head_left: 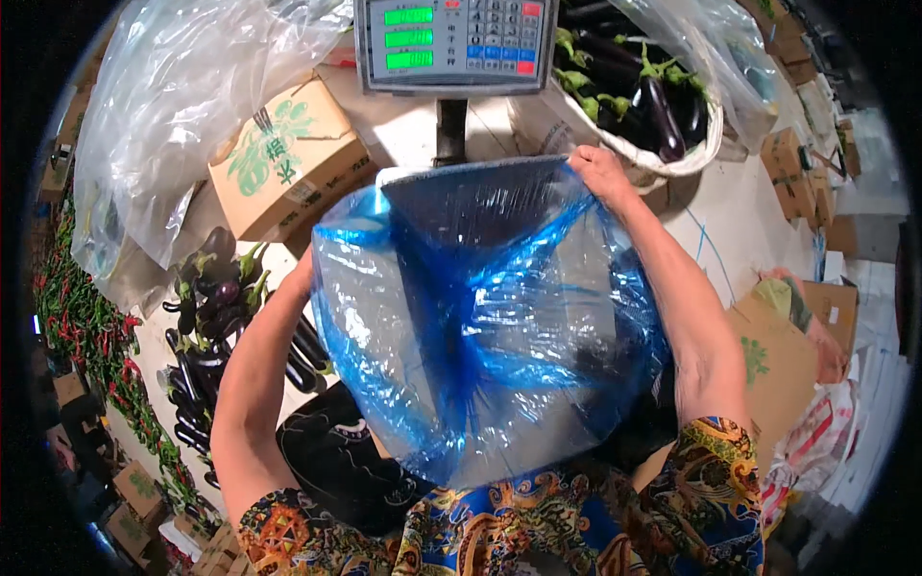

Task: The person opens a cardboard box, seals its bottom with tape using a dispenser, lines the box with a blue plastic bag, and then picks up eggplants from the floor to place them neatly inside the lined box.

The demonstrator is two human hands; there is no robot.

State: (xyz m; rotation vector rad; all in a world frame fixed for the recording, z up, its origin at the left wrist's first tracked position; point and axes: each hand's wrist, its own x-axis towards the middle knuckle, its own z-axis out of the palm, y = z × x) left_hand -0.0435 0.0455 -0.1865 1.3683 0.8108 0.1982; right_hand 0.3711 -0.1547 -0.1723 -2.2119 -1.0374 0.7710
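Note:
A blue translucent plastic bag is spread wide in front of my body, over the platform of an electronic scale. My right hand grips the bag's upper right edge in closed fingers, beside the platform's far corner. My left forearm reaches up to the bag's left side, where the bag hides my left hand. Beyond the bag stands the scale's display head, with lit green readouts and a keypad, on a dark post.
A cardboard box and clear plastic sheeting lie at the upper left. Eggplants are piled on the left, with red and green chili peppers beyond. A white basket of eggplants stands upper right. A flattened carton lies right.

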